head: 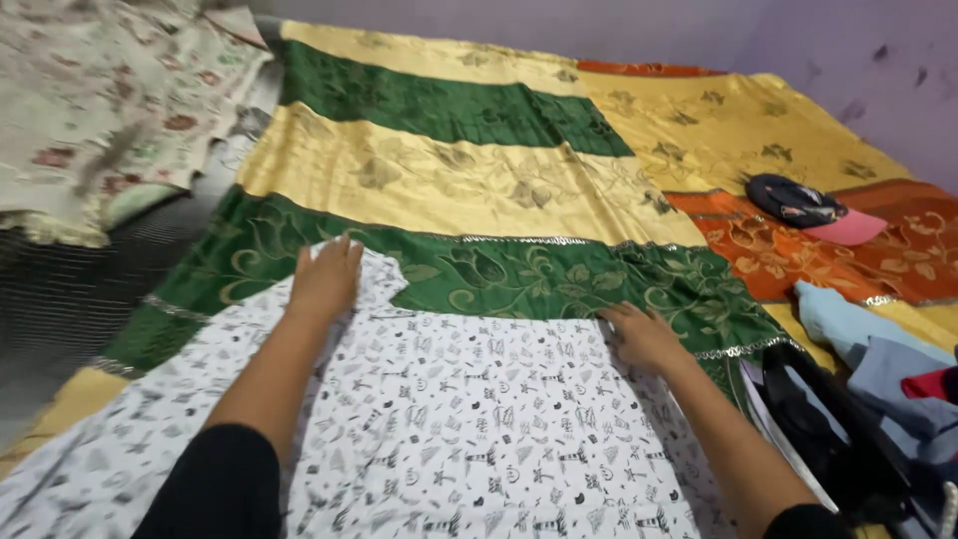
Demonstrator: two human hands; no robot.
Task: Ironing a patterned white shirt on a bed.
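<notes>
We saw a bedcover (469,180) in green, yellow and orange bands under everything, its far bands beyond both hands lying bare. Over its near part lay a white printed garment (479,419), spread flat, its top edge crossing a green band. Our left hand (325,279) pressed flat, fingers together, on the raised corner of that edge, gripping nothing. Our right hand (644,337) lay palm down at the garment's other upper corner, fingers loosely spread, also holding nothing. Right of that hand sat a heap of clothes (878,389); farther beyond it, 1 dark cap with a pink brim (813,210). Left of the left hand, a floral cloth (110,110) hung apart.
</notes>
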